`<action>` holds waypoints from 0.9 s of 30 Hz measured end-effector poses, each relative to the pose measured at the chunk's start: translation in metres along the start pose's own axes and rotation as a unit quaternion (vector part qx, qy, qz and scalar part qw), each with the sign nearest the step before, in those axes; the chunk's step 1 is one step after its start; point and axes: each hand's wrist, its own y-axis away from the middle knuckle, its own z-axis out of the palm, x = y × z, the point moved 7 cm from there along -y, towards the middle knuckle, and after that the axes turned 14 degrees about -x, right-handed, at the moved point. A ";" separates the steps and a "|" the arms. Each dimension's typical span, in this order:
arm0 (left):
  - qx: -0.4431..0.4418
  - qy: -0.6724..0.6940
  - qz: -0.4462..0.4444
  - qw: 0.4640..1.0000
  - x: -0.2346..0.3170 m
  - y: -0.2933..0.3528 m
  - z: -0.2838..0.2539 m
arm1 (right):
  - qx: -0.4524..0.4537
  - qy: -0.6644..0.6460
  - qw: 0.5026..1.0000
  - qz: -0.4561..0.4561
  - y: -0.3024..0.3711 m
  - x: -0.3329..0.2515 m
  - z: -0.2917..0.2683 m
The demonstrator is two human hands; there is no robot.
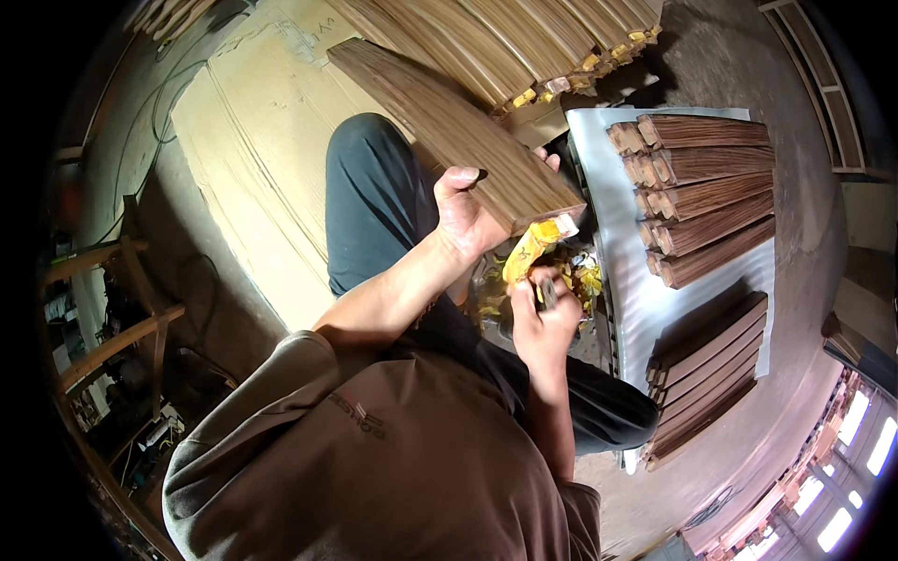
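Note:
A long brown wood-grained board (454,117) lies slanted across my raised knee, its near end toward me. My left hand (461,222) is closed around the board near that end, thumb on top and fingertips showing at the far edge. From the board's end hangs a crumpled strip of yellow tape (524,252), with a white patch at its upper end. Below it my right hand (544,327) is closed, its fingers pinching the strip's lower part. A dark, narrow thing shows between those fingers, too small to make out. Torn yellow scraps (586,277) lie in a heap just beyond.
Several long boards (524,42) with yellow-taped ends lie side by side at the far side. To the right, a white sheet (622,318) bears notched wooden pieces (716,196) and darker slats (716,360). Flattened cardboard (248,159) covers the floor at left, near a wooden frame (122,341).

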 end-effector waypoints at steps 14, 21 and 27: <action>0.093 -0.115 -0.036 0.988 0.003 0.013 -0.014 | 0.208 0.373 0.904 -0.009 0.006 -0.016 -0.132; 0.237 -0.299 -0.095 0.920 0.006 0.026 -0.041 | 0.135 -0.074 0.982 0.110 -0.017 0.075 -0.069; 0.272 -0.337 -0.084 0.897 0.017 0.030 -0.062 | 0.014 0.232 0.972 0.014 -0.053 0.004 -0.023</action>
